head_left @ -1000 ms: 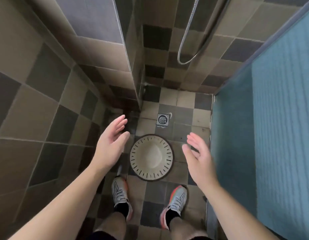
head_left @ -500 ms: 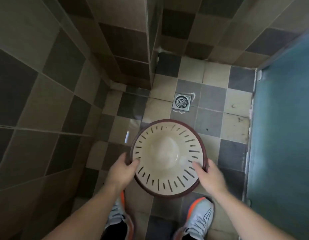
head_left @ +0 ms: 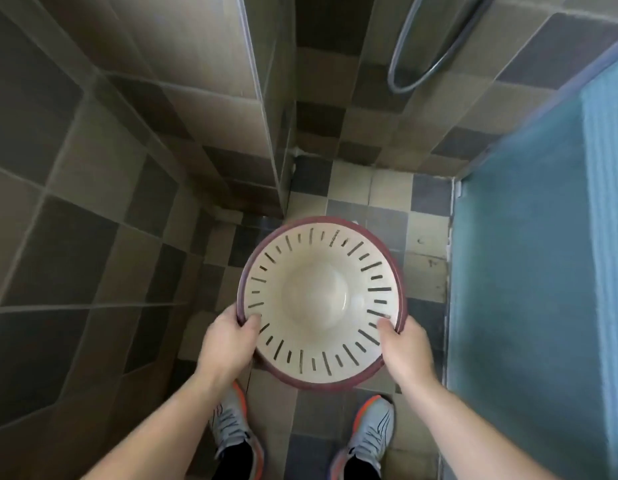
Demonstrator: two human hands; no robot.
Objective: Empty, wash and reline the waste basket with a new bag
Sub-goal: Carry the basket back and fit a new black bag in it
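The waste basket (head_left: 319,299) is up off the tiled floor (head_left: 387,188), held level in front of the person with its mouth facing up, over the shoes (head_left: 371,431). The left hand (head_left: 228,344) grips the near-left of the dark red rim and the right hand (head_left: 404,344) grips the near-right, each with the thumb hooked over onto the cream inside and the fingers presumably curled under the lip, though they are hidden from here. Two hands on opposite sides keep a wide, light bowl-shaped basket from tipping, and holding it open-side up lets the person look in: it appears bare, with no bag and no rubbish against the slotted wall. Standing in the shower corner, with the hose (head_left: 415,60) looping on the wall above, looks like a sensible place for rinsing. No brand, label or writing is readable on the basket, the shoes or the teal panel (head_left: 543,271) at the right.
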